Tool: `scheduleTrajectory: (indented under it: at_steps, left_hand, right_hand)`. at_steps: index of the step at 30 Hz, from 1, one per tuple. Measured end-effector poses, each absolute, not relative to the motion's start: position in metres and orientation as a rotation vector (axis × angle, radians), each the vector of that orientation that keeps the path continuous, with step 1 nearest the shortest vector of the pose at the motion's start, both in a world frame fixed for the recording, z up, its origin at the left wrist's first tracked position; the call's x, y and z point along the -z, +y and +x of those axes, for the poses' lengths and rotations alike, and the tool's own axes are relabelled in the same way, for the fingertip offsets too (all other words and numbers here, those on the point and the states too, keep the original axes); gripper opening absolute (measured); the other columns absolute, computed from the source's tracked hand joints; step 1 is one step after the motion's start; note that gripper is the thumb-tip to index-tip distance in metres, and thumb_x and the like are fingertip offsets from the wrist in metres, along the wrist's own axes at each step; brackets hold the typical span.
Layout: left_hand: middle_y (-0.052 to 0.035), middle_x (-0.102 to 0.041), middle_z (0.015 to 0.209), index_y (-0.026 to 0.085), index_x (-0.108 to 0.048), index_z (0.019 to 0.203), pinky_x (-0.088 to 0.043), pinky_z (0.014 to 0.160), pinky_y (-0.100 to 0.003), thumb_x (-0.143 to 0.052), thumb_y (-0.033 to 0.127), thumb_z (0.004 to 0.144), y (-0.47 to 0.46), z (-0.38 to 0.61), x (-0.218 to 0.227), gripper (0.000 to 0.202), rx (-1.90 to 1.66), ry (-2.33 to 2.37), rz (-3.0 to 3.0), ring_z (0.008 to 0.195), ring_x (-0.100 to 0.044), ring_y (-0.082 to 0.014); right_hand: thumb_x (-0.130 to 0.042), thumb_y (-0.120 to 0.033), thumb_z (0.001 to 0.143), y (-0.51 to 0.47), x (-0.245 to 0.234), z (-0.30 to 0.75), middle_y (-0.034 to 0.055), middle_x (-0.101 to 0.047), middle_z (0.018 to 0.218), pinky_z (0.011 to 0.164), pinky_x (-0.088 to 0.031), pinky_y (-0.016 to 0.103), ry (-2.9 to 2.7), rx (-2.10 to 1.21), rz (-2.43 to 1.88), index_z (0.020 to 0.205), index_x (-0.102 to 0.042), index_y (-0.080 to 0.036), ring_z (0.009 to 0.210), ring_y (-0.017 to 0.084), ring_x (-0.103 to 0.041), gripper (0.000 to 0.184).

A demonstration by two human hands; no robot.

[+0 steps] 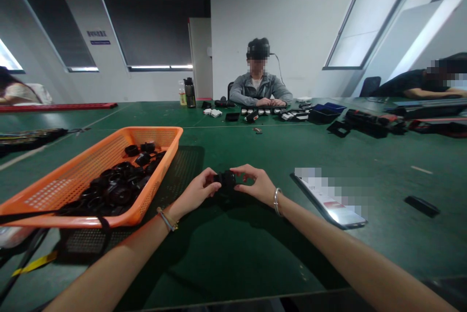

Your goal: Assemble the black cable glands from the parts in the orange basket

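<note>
A small black part (pixel 227 180), rounded at its right end, is held just above the green table between my two hands; its exact kind is too dark to make out. My left hand (pixel 202 187) pinches its left end between thumb and fingers. From the other side my right hand (pixel 257 183) curls thumb and forefinger around the rounded end. Left of my hands stands an orange basket (pixel 153 195) with similar black round parts (pixel 118 188) heaped inside.
A phone (pixel 333 200) lies right of my hands, with a small black piece (pixel 422 206) beyond it. Straps hang over the basket's near side. Across the table (pixel 255 258) sits a person (pixel 260 89) behind several small parts. A blue bin (pixel 324 112) and bottles (pixel 189 92) stand farther back.
</note>
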State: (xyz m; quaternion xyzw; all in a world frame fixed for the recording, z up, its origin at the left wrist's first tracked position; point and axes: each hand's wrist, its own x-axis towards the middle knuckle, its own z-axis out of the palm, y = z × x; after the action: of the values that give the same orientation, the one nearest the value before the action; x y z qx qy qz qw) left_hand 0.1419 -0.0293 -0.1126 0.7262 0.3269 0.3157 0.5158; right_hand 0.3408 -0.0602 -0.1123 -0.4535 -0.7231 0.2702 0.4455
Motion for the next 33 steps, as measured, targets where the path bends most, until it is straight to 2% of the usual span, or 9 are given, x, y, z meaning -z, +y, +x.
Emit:
scheduleTrajectory:
  at_steps: [5, 17, 22, 33]
  left_hand:
    - [0.0085, -0.042, 0.057, 0.018, -0.041, 0.077, -0.029, 0.046, -0.020, -0.052, 0.032, 0.071, -0.0293, 0.1421, 0.1121, 0.019, -0.764, 0.782, 1.746, 0.047, -0.038, -0.0060]
    - [0.0081, -0.043, 0.058, 0.017, -0.041, 0.077, -0.030, 0.046, -0.019, -0.052, 0.031, 0.071, -0.0288, 0.1422, 0.1123, 0.018, -0.759, 0.793, 1.747, 0.047, -0.039, -0.0062]
    - [0.0082, -0.043, 0.058, 0.018, -0.042, 0.078, -0.030, 0.046, -0.020, -0.052, 0.032, 0.071, -0.0292, 0.1418, 0.1121, 0.019, -0.765, 0.778, 1.747, 0.048, -0.039, -0.0061]
    - [0.0082, -0.043, 0.058, 0.018, -0.041, 0.078, -0.030, 0.046, -0.019, -0.052, 0.032, 0.071, -0.0300, 0.1419, 0.1116, 0.019, -0.758, 0.784, 1.740, 0.047, -0.039, -0.0058]
  right_hand:
    - [-0.069, -0.011, 0.059, -0.0599, 0.1130, 0.3392, 0.0061, -0.062, 0.105, 0.069, -0.048, 0.030, -1.762, -0.664, -1.085, 0.097, -0.067, -0.022, 0.093, 0.019, -0.057, 0.039]
    - [-0.070, -0.010, 0.058, -0.0624, 0.1113, 0.3380, 0.0040, -0.066, 0.092, 0.071, -0.048, 0.031, -1.759, -0.606, -1.132, 0.100, -0.064, -0.020, 0.083, 0.017, -0.059, 0.044]
    - [-0.071, -0.014, 0.058, -0.0632, 0.1110, 0.3380, 0.0029, -0.066, 0.087, 0.069, -0.048, 0.030, -1.764, -0.594, -1.155, 0.095, -0.066, -0.021, 0.079, 0.016, -0.059, 0.038]
    - [-0.071, -0.021, 0.062, -0.0617, 0.1123, 0.3406, 0.0036, -0.067, 0.088, 0.069, -0.048, 0.031, -1.812, -0.587, -1.127, 0.100, -0.066, -0.022, 0.080, 0.017, -0.058, 0.038]
